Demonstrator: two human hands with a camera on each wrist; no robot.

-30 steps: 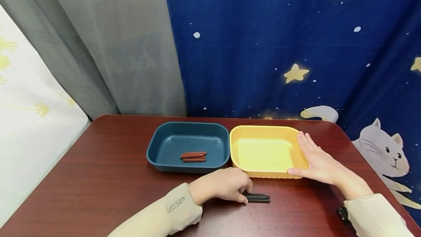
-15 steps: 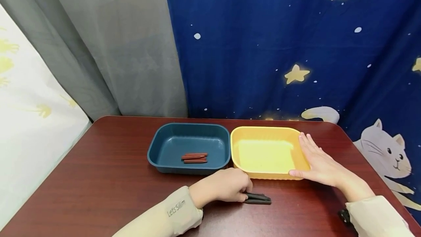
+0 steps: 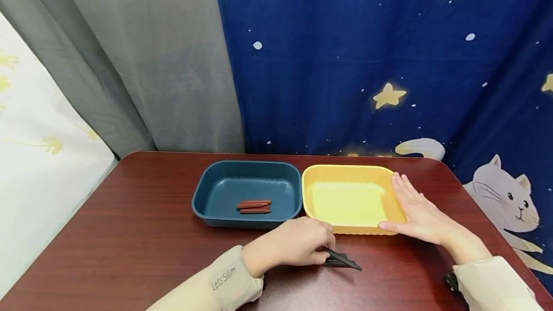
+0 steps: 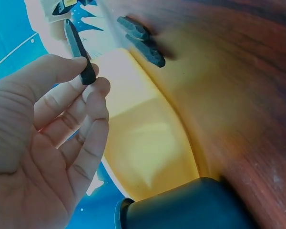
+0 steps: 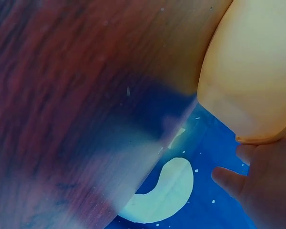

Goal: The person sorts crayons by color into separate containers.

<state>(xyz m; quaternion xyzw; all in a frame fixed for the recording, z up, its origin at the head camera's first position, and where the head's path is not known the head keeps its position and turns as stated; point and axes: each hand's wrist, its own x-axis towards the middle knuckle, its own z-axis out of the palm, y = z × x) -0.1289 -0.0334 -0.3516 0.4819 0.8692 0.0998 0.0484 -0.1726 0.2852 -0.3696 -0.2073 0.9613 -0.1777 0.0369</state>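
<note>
In the head view my left hand (image 3: pixel 300 243) is in front of the two bins and pinches a short, faceted black stick (image 4: pixel 75 43) with a tapered end between thumb and fingertips. The stick slants, its far end pointing down to the right. Other black sticks (image 4: pixel 144 43) lie side by side on the table just below it. My right hand (image 3: pixel 422 215) rests with straight fingers against the right side of the yellow bin (image 3: pixel 352 230), thumb at the front rim. Nothing lies inside that bin.
Directly left of the yellow bin stands a dark blue bin (image 3: pixel 246 222) holding several reddish-brown sticks (image 3: pixel 255 207). Both are near the back edge of the dark red wooden table (image 3: pixel 151 224). A blue curtain (image 3: pixel 311 71) and a grey curtain (image 3: pixel 186 71) hang behind.
My left hand has lifted one black stick at an angle off the others, which earlier lay together under its fingertips. The right hand and both bins have stayed in place.
</note>
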